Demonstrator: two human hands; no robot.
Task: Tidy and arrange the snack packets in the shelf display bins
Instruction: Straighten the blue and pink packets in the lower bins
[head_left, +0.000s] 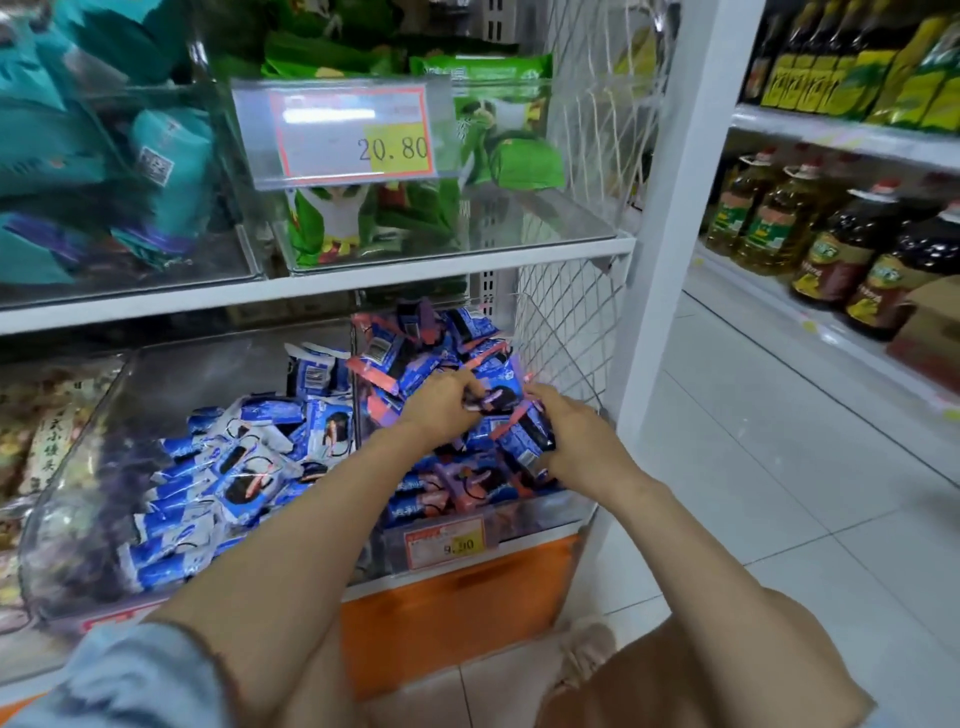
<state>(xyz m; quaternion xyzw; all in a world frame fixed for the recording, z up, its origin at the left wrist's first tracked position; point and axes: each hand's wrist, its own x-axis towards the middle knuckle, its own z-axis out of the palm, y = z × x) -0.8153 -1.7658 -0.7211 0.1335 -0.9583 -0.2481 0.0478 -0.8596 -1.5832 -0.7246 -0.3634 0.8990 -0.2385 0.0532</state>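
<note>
both hands in the lower right bin (545, 512) — left hand (441, 410) fingers pinched on a blue-pink packet (496, 397), right hand (571, 441) clamped on a handful (524, 441) — heap sits near the front wall, a loose grip could spill packets onto the floor

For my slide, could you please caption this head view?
Both hands, left hand and right hand, gather blue-and-pink snack packets in the lower-right clear bin.
</note>
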